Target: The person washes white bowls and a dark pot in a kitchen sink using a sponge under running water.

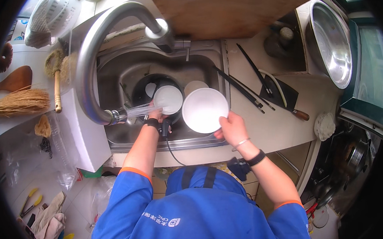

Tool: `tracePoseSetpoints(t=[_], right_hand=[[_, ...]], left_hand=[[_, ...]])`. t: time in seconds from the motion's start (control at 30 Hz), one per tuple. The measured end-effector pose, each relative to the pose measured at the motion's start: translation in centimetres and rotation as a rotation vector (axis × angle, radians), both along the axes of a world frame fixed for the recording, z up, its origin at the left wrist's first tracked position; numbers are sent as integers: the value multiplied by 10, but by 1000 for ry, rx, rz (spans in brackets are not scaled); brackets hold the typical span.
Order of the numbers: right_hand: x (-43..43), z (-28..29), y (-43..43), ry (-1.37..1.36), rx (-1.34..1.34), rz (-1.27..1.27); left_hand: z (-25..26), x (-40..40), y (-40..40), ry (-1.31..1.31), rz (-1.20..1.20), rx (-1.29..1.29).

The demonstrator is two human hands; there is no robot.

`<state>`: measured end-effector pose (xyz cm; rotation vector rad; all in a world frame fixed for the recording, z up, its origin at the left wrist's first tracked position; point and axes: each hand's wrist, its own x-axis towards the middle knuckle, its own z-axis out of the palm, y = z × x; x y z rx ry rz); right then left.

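Note:
Over the steel sink (115, 72), my left hand (157, 112) holds a small white bowl (168, 100), fingers partly hidden beneath it. Water streams from the curved metal faucet (97, 25) onto that bowl. My right hand (232, 127) grips the rim of a larger white bowl (205, 110) at the sink's right side. Below the small bowl, a dark round basin (141, 87) sits in the sink with a small white item in it. A beige round dish (195, 87) shows partly behind the larger bowl.
Black chopsticks (239, 88) and a cleaver with a wooden handle (300, 115) lie on the right counter. A large metal basin (331, 44) leans at the back right. Brushes, including a straw one (23, 102), lie at left. A wooden board (217, 12) stands behind the sink.

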<state>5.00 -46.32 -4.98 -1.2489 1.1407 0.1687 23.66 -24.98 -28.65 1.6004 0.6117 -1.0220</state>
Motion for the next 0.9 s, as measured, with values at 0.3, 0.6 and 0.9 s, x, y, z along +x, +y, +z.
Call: tracePoseSetpoints(t=[0.3,0.6,0.9], right_hand=[[77,-55,47,79,-91,251],[86,-79,64,35,194,263],[47,-190,21,374,534,-248]], left_hand=[[69,-3,18,16,-36,-220],[136,-4,2,-19,-95,-346],[122,5,-10,-173,-132,-112]])
